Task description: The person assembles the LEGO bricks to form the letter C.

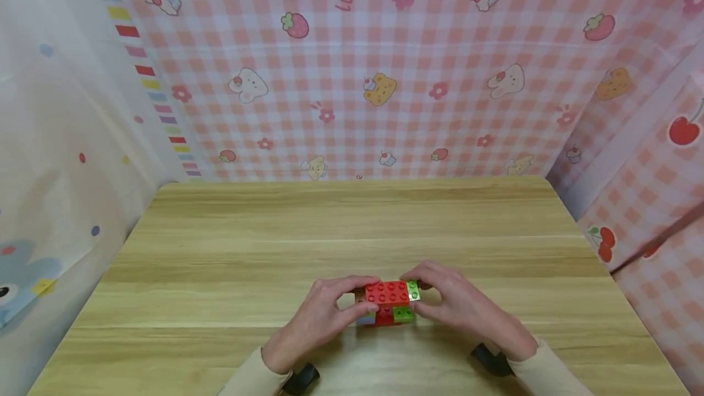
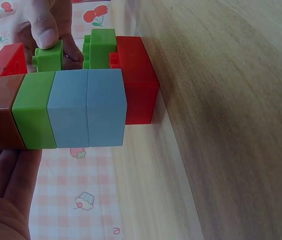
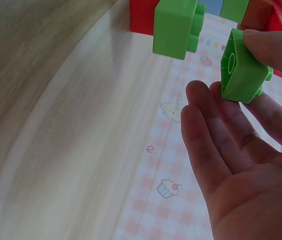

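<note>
Toy building bricks form a structure above the tabletop. Its red base brick (image 2: 140,82) carries a column of two light-blue bricks (image 2: 87,107), a green brick (image 2: 33,111) and a brown brick (image 2: 5,102). A red brick (image 1: 387,293) extends sideways from the column's top. My left hand (image 1: 319,310) grips the structure at the top of the column, thumb and fingers on opposite sides. My right hand (image 1: 464,304) pinches a small green brick (image 3: 243,72) at the upper red brick's right end. Another green brick (image 3: 173,30) sits on the base below.
A wooden table (image 1: 247,225) extends around the hands. Behind it hangs a pink checked cloth (image 1: 330,66), with a white patterned cloth (image 1: 55,109) at left and a cherry-printed cloth (image 1: 649,200) at right. Dark straps (image 1: 302,377) show at the wrists.
</note>
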`<state>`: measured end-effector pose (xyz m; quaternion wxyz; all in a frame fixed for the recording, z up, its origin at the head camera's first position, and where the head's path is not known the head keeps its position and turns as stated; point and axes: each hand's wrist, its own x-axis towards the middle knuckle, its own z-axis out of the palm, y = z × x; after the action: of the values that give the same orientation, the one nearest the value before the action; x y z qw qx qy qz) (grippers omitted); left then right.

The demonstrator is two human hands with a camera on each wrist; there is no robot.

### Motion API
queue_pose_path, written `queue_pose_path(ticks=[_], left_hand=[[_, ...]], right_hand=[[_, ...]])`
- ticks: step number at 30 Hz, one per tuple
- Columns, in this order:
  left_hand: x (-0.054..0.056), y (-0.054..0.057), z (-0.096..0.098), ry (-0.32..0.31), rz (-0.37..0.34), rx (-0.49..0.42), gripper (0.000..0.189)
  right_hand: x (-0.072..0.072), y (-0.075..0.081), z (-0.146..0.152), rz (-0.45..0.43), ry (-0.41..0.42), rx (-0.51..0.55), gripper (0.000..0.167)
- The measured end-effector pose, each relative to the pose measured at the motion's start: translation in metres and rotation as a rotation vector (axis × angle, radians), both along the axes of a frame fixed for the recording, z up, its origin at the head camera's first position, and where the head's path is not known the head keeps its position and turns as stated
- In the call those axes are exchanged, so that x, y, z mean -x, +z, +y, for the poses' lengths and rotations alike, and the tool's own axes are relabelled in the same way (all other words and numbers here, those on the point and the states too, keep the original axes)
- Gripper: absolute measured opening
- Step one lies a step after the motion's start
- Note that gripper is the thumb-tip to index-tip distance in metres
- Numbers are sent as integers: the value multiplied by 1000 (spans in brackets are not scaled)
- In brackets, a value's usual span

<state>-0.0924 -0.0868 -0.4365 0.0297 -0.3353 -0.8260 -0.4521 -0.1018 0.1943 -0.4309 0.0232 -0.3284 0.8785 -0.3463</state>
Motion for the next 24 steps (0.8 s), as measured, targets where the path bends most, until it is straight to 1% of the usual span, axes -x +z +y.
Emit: queue_pose_path(ticks=[7, 14, 17, 20, 24], left_hand=[[1, 0, 0, -6, 0, -7, 38], [1, 1, 1, -8, -9, -9, 38], [0, 1, 1, -9, -15, -9, 38], [0, 1, 1, -11, -10, -10, 38], [0, 1, 0, -8, -6, -7, 38]], right_hand=[[-2, 0, -3, -54, 28, 43, 36], [-5, 3, -4, -112, 9, 65, 35], [-5, 4, -4, -147, 14, 83, 33], [-4, 5, -4, -209, 26, 108, 32], [-3, 6, -5, -365, 40, 176, 34]])
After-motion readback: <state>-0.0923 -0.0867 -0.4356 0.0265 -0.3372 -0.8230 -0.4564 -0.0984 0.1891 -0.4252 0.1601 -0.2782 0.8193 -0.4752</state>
